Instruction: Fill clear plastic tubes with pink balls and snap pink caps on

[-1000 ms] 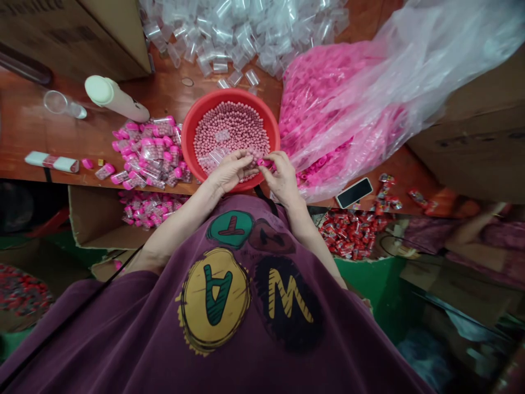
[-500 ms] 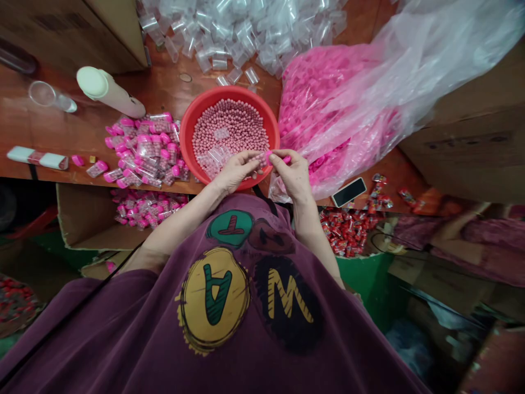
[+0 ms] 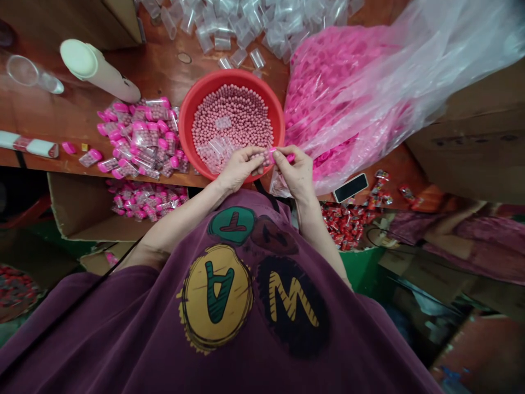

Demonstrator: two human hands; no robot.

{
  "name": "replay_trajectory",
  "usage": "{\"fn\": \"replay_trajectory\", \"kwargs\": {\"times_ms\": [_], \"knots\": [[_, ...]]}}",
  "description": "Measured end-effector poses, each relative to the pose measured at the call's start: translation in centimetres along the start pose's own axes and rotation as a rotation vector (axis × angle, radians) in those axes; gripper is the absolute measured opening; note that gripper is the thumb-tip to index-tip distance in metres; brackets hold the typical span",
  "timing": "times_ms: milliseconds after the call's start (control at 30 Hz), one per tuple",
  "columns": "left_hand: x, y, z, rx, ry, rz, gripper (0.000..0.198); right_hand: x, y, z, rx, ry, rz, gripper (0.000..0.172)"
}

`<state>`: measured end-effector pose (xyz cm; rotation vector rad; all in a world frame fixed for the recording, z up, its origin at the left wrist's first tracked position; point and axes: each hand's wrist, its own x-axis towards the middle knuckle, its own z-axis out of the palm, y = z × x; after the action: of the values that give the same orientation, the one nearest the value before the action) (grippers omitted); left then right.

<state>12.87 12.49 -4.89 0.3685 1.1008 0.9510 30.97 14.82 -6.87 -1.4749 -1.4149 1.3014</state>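
Observation:
Over the front right rim of a red basin (image 3: 186, 149) of pink beads (image 3: 229, 109), my left hand (image 3: 240, 168) holds a small clear tube filled with beads. My right hand (image 3: 296, 171) pinches the pink cap (image 3: 273, 153) at the tube's right end. Another pink cap (image 3: 291, 158) shows between the fingers of my right hand. Clear empty tubes (image 3: 217, 153) lie on the beads beside my left hand. Left of the basin is a heap of filled, pink-capped tubes (image 3: 143, 137).
A plastic bag of pink caps (image 3: 340, 82) lies right of the basin, with a phone (image 3: 350, 187) at the table's edge. Empty tubes (image 3: 246, 22) are heaped behind. A pale bottle (image 3: 98, 71) stands left. Another person's arm (image 3: 451, 230) shows at the right.
The view has shifted slightly, so the bottle and basin sit higher in it. Both hands remain together at the tube, with the cap still between my right fingers.

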Motion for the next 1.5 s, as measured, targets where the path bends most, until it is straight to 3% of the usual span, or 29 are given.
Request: {"fn": "replay_trajectory", "kwargs": {"times_ms": [133,333,500,700,900,1067,1200,1300,1500], "knots": [[-0.2,0.4,0.3,0.064,-0.003,0.067,0.011,-0.8,-1.0,0.2,-0.113,0.059,-0.133,0.056],[-0.3,0.0,0.4,0.076,0.018,0.046,0.015,-2.0,-1.4,1.2,-0.234,0.173,-0.247,0.046],[-0.3,-0.3,0.3,0.077,0.059,0.064,0.014,-1.6,-1.8,1.2,-0.298,0.145,-0.324,0.047],[-0.4,-0.4,0.3,0.075,0.029,0.056,0.014,-0.7,-2.1,-0.1,-0.214,0.018,-0.251,0.048],[0.5,-0.1,-0.5,0.083,0.028,0.038,0.022,-1.1,-1.4,0.9,-0.216,-0.022,-0.232,0.044],[1.1,0.0,-2.0,0.1,0.0,0.082,0.036,-1.2,1.1,1.9,0.103,0.028,-0.077,0.063],[1.2,-0.5,-2.4,0.092,-0.048,0.1,0.046,-1.0,1.8,2.6,0.229,0.147,0.021,0.064],[1.2,-0.6,-2.5,0.087,-0.059,0.106,0.045,-1.4,1.3,2.9,0.212,0.183,0.005,0.058],[0.5,-0.1,-2.7,0.126,-0.062,0.121,0.036,-1.9,0.6,3.0,0.04,0.131,-0.108,0.058]]}}
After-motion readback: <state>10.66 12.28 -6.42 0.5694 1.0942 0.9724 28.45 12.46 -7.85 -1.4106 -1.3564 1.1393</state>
